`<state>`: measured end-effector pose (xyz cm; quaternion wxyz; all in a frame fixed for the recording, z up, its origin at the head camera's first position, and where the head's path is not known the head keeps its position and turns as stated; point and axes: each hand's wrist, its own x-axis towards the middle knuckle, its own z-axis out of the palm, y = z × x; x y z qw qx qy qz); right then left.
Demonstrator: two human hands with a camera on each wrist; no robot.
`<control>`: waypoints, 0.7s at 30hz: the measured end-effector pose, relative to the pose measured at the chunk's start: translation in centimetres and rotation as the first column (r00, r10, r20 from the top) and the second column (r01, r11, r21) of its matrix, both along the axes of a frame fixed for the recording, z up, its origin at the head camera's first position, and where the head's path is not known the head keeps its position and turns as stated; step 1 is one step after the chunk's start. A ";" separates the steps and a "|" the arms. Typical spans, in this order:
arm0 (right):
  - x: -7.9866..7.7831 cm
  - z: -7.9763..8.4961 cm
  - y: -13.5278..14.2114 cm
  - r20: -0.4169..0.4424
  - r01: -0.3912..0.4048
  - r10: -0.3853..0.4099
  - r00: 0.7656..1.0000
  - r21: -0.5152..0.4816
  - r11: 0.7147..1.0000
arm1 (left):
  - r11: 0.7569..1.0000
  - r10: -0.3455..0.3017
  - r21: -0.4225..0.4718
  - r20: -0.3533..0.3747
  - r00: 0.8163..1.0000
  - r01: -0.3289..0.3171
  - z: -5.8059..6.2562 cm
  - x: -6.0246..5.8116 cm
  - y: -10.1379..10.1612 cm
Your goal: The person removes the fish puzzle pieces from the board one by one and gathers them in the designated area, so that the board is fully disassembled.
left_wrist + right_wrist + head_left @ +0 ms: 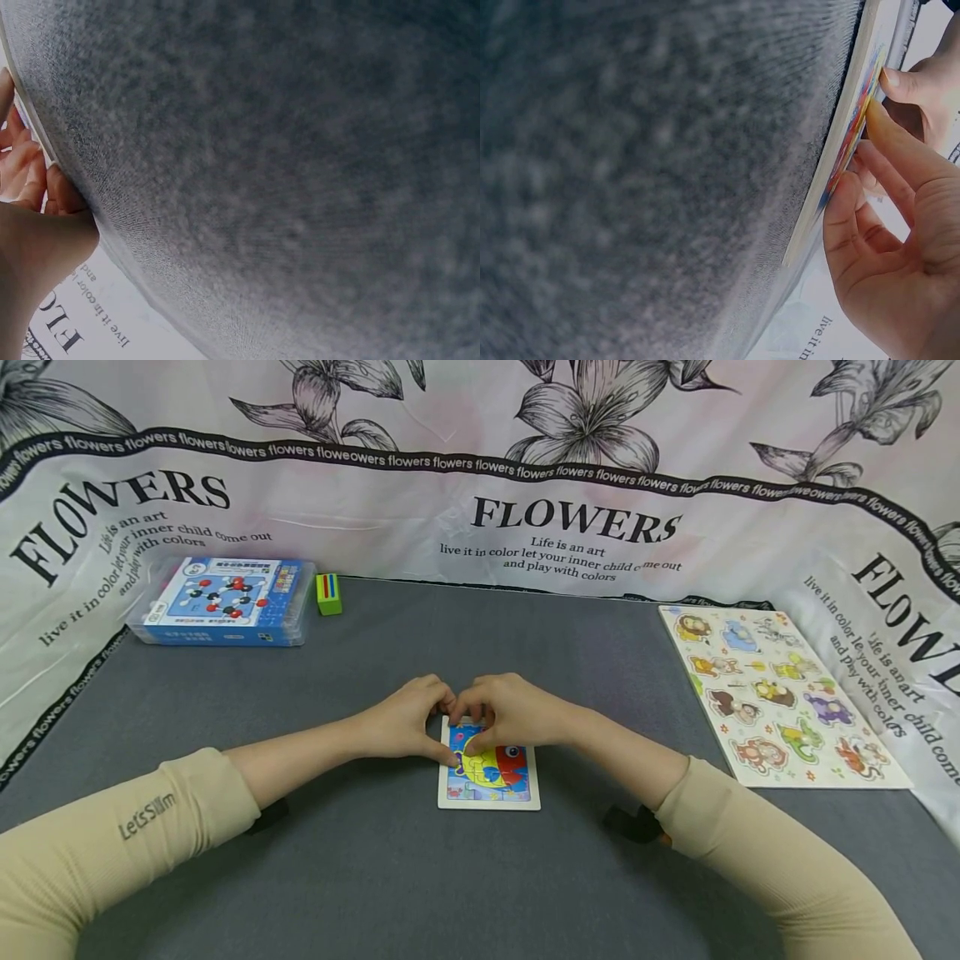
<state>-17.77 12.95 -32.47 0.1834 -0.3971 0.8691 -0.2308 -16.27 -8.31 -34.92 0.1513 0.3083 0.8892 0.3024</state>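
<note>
A small jigsaw puzzle with a white frame and a colourful fish picture lies flat on the grey table. My left hand holds its upper left corner, thumb at the left edge and fingers by the top edge. Over the upper part of the picture, my right hand curls its thumb and fingertips about a piece near that corner, hiding part of it. Seen low in the right wrist view, the right hand has its fingertips on the puzzle. At the left wrist view's edge, the left hand is partly cut off.
A clear plastic case with a blue molecule-model label stands at the back left. Beside it sits a small green block with coloured stripes. On the right lies a board of animal pictures. A flower-printed cloth hangs behind the table.
</note>
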 end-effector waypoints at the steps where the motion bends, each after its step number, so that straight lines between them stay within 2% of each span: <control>1: 0.0 0.0 0.0 -0.002 0.000 0.000 1.000 0.001 1.000 | 1.000 0.000 -0.001 -0.002 1.000 0.000 0.0 0.0 0.0; 21: 0.0 -0.2 0.1 -0.024 -0.012 0.013 1.000 0.025 1.000 | 1.000 -0.014 -0.002 -0.027 1.000 0.014 -0.4 -0.1 0.1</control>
